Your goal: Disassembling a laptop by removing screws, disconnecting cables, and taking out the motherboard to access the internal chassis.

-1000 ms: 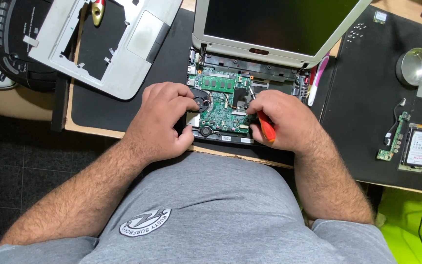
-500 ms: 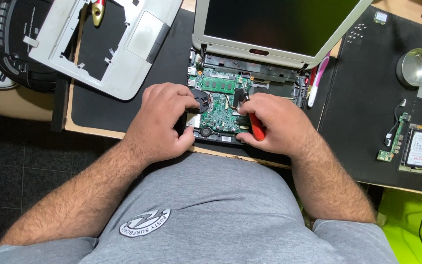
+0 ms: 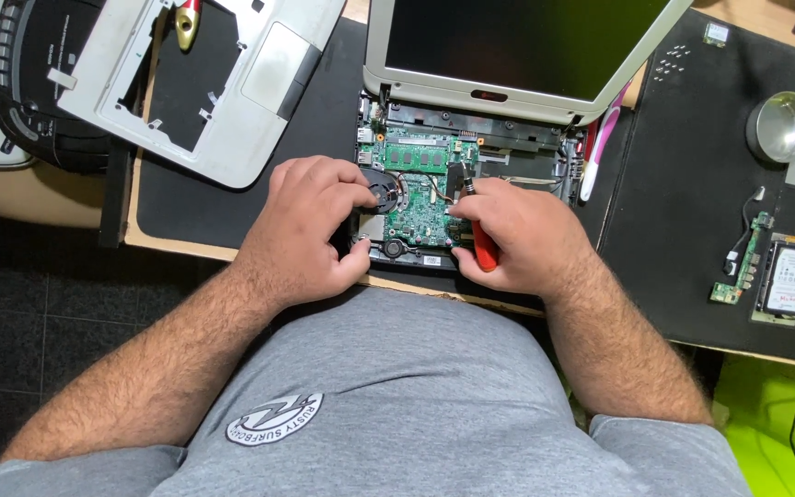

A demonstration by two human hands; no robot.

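An opened laptop base lies at the desk's near edge, its green motherboard (image 3: 419, 212) bare and its screen (image 3: 517, 41) tilted up behind. My left hand (image 3: 310, 230) rests on the base's left side, fingers over the round black fan (image 3: 385, 187), thumb at the front corner. My right hand (image 3: 517, 235) grips a red-handled screwdriver (image 3: 482, 250), its shaft standing on the board's right part.
A removed grey palmrest cover (image 3: 232, 78) lies at the back left on a black mat (image 3: 315, 110). To the right are a pink tool (image 3: 597, 147), a round metal dish (image 3: 781, 124), a small green circuit board (image 3: 738, 262) and a hard drive (image 3: 789, 281).
Both hands stay on the laptop base. My right hand has shifted slightly with the screwdriver over the board; the left hand has hardly moved.
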